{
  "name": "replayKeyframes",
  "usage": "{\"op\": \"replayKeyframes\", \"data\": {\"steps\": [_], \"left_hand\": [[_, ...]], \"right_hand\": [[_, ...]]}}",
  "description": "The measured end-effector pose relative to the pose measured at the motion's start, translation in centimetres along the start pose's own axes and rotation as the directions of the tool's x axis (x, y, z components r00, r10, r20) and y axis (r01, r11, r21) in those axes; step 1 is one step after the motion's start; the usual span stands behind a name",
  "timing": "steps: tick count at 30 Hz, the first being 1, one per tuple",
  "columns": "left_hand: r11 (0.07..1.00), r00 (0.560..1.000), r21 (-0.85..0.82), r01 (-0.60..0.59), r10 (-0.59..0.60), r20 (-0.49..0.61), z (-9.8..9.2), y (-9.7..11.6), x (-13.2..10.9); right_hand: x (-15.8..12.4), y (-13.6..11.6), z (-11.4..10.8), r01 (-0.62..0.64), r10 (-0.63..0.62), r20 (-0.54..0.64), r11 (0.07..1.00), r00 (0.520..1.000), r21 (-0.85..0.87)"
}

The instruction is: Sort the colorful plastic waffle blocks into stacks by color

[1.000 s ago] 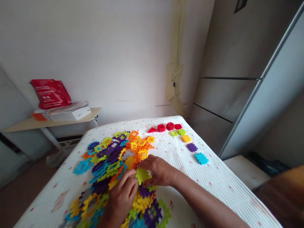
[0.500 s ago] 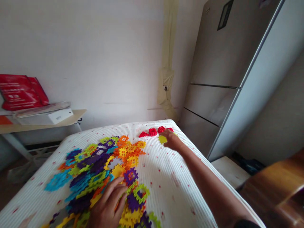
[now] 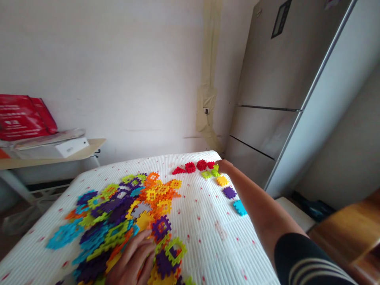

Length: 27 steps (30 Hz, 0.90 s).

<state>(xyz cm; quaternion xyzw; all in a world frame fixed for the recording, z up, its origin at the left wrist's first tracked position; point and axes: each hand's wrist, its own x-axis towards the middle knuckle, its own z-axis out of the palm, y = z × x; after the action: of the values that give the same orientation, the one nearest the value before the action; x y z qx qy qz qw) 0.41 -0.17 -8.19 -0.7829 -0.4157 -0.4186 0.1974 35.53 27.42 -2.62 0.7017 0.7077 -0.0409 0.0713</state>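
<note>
A heap of colourful interlocking plastic tiles [image 3: 118, 213] covers the left half of a white ribbed mat [image 3: 204, 237]. My left hand [image 3: 132, 263] lies flat on the near part of the heap, fingers stretched out. My right hand [image 3: 225, 166] reaches to the far right corner, where its fingers close on a lime-green tile [image 3: 215, 171]. Beside it lie red tiles [image 3: 196, 166], another green tile [image 3: 206, 174], a yellow tile [image 3: 222, 181], a purple tile [image 3: 229, 192] and a blue tile [image 3: 239, 207], laid apart by colour.
A grey refrigerator [image 3: 282, 99] stands past the mat's right edge. A low shelf [image 3: 50, 158] at the left carries a red bag [image 3: 23, 116] and a white box [image 3: 71, 147]. Wooden furniture [image 3: 350, 237] sits at the right.
My right hand picked a lime-green tile out of the heap and carried it to the far right corner beside the sorted tiles. My left hand has stayed on the heap.
</note>
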Motion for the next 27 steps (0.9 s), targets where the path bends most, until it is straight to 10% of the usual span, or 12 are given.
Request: {"op": "replayKeyframes", "data": {"steps": [27], "left_hand": [[0.983,0.978,-0.060,0.175,-0.167,0.122,-0.7,1.6,-0.1]], "right_hand": [[-0.5,-2.0,0.6,-0.048,0.059,0.084,0.990,0.995,-0.132]]}}
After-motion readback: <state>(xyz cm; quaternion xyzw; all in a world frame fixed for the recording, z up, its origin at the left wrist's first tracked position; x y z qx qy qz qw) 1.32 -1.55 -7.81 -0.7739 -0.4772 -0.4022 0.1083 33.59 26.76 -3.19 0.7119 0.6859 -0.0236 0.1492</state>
